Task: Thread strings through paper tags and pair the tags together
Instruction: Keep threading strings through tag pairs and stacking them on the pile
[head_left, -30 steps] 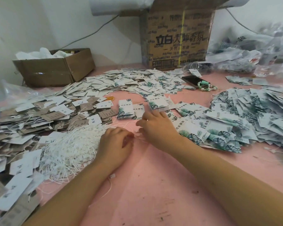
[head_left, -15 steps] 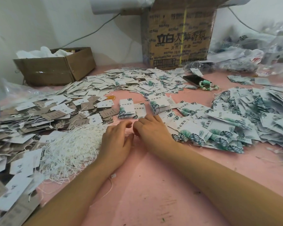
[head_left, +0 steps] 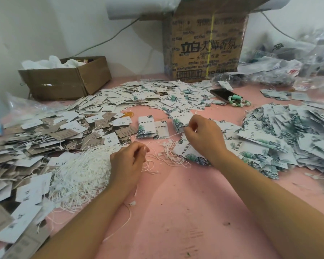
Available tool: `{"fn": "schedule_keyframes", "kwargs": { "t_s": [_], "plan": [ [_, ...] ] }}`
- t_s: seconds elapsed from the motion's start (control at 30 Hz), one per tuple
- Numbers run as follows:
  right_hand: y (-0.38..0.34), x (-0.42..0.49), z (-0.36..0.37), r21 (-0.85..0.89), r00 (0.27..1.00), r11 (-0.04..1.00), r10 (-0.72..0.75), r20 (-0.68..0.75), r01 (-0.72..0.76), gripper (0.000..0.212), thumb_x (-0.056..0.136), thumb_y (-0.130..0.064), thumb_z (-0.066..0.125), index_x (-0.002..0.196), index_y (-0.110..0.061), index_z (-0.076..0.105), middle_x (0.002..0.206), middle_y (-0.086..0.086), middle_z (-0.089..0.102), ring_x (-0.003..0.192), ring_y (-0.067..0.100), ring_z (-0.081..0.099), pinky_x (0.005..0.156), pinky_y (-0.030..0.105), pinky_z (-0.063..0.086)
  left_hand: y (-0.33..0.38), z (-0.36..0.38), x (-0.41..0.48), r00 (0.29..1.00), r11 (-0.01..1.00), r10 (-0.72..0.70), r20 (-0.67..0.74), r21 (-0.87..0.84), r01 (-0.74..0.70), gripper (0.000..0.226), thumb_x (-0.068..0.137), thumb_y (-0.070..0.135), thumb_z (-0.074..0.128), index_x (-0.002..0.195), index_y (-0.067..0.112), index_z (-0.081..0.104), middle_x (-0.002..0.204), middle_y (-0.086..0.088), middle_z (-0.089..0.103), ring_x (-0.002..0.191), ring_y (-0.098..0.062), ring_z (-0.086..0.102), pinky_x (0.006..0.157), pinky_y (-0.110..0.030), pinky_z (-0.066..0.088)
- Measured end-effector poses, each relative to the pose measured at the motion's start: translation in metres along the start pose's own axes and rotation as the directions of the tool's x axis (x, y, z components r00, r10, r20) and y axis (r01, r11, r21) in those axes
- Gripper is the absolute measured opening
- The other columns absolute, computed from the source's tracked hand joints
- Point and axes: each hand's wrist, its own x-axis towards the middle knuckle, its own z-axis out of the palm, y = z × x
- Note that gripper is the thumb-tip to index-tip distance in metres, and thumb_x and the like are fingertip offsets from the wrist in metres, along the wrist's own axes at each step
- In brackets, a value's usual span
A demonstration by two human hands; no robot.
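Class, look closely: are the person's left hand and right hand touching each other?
Apart. The head view shows bare pink table and loose strings between the left hand and the right hand.

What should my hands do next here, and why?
Probably take the top tag off the leaf-print stack and feed the string through it: left hand and right hand seem to pinch one string between them, and the right hovers beside that stack.
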Motion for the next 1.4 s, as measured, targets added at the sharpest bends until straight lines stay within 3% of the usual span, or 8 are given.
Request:
{"fn": "schedule_keyframes", "kwargs": {
  "t_s": [0.17, 0.3, 0.43, 0.53, 0.7, 0.9, 1.07, 1.4],
  "plan": [
    [0.01, 0.011, -0.006, 0.012, 0.987, 1.0, 0.013, 0.161, -0.015, 0.009, 0.079, -0.015, 0.052, 0.074, -0.011, 0.059, 0.07, 0.004, 0.06, 0.067, 0.023, 0.052, 0.057, 0.028, 0.038, 0.004, -0.005, 0.004, 1.0, 1.0, 0.007, -0.005, -0.017, -0.007, 0.015, 0.091, 0.018, 0.057, 0.081, 0.028, 0.063, 0.061, 0.011, 0.061, 0.055, 0.001, 0.057, 0.066, -0.031, 0.048],
    [0.0, 0.009, -0.003, 0.181, 0.91, 0.975, -0.187, 0.37, 0.127, 0.038, 0.076, 0.003, 0.05, 0.111, -0.011, 0.061, 0.098, -0.004, 0.058, 0.093, 0.012, 0.05, 0.079, 0.023, 0.043, 0.021, -0.005, 0.013, 0.994, 0.995, 0.047, 0.094, 0.087, -0.055, 0.013, 0.09, 0.025, 0.06, 0.09, 0.019, 0.071, 0.05, 0.009, 0.055, 0.054, -0.017, 0.061, 0.084, -0.047, 0.048],
    [-0.027, 0.008, 0.005, 0.586, 0.798, 0.801, -0.274, 0.537, -0.12, 0.059, 0.08, 0.012, 0.046, 0.134, -0.01, 0.037, 0.099, 0.011, 0.06, 0.089, 0.023, 0.057, 0.081, 0.029, 0.046, 0.043, 0.004, 0.039, 0.985, 0.984, 0.027, 0.172, 0.171, -0.056, 0.018, 0.094, 0.024, 0.054, 0.096, 0.016, 0.069, 0.053, 0.006, 0.056, 0.066, -0.026, 0.062, 0.084, -0.043, 0.047],
    [-0.038, 0.018, 0.011, 0.637, 0.798, 0.715, -0.189, 0.572, -0.288, 0.04, 0.086, 0.009, 0.039, 0.121, -0.009, 0.042, 0.073, 0.009, 0.056, 0.06, 0.018, 0.053, 0.057, 0.027, 0.043, 0.047, 0.011, 0.053, 0.988, 0.984, -0.02, 0.153, 0.177, -0.007, 0.02, 0.098, 0.023, 0.045, 0.098, 0.017, 0.064, 0.066, -0.003, 0.064, 0.081, -0.03, 0.062, 0.084, -0.044, 0.046],
    [-0.035, 0.034, 0.017, 0.466, 0.806, 0.809, 0.014, 0.592, -0.357, 0.022, 0.086, -0.001, 0.035, 0.08, -0.008, 0.055, 0.057, 0.005, 0.045, 0.037, 0.01, 0.034, 0.035, 0.014, 0.023, 0.037, 0.02, 0.059, 0.983, 0.993, -0.037, 0.177, 0.118, 0.016, 0.015, 0.099, 0.021, 0.043, 0.103, 0.017, 0.057, 0.061, 0.005, 0.059, 0.059, -0.018, 0.054, 0.06, -0.032, 0.041],
    [-0.007, 0.051, 0.03, -0.18, 0.974, 0.984, 0.038, 0.222, 0.003, 0.034, 0.086, -0.018, 0.051, 0.119, -0.02, 0.057, 0.112, 0.002, 0.057, 0.096, 0.025, 0.058, 0.069, 0.031, 0.039, 0.007, 0.019, 0.077, 0.99, 0.929, -0.053, 0.131, 0.371, 0.001, 0.028, 0.094, 0.021, 0.055, 0.121, 0.017, 0.057, 0.112, -0.001, 0.064, 0.098, -0.019, 0.056, 0.084, -0.034, 0.042],
    [0.012, 0.051, 0.04, -0.278, 0.962, 0.951, -0.055, 0.267, 0.132, 0.048, 0.089, -0.019, 0.047, 0.136, -0.019, 0.037, 0.128, 0.002, 0.05, 0.106, 0.03, 0.058, 0.072, 0.038, 0.045, -0.016, 0.02, 0.09, 0.938, 0.675, -0.125, 0.322, 0.721, -0.157, 0.052, 0.096, 0.041, 0.044, 0.142, 0.018, 0.036, 0.151, 0.003, 0.034, 0.135, -0.023, 0.026, 0.104, -0.04, 0.026],
    [0.005, 0.052, 0.028, -0.317, 0.939, 0.942, 0.003, 0.343, 0.113, 0.013, 0.088, -0.018, 0.058, 0.099, -0.013, 0.06, 0.1, 0.005, 0.062, 0.094, 0.027, 0.058, 0.07, 0.033, 0.037, -0.022, 0.017, 0.09, 0.934, 0.533, 0.029, 0.357, 0.785, -0.316, 0.034, 0.094, 0.045, 0.042, 0.116, 0.027, 0.06, 0.127, 0.012, 0.058, 0.12, -0.017, 0.043, 0.092, -0.034, 0.028]
  ]
}}
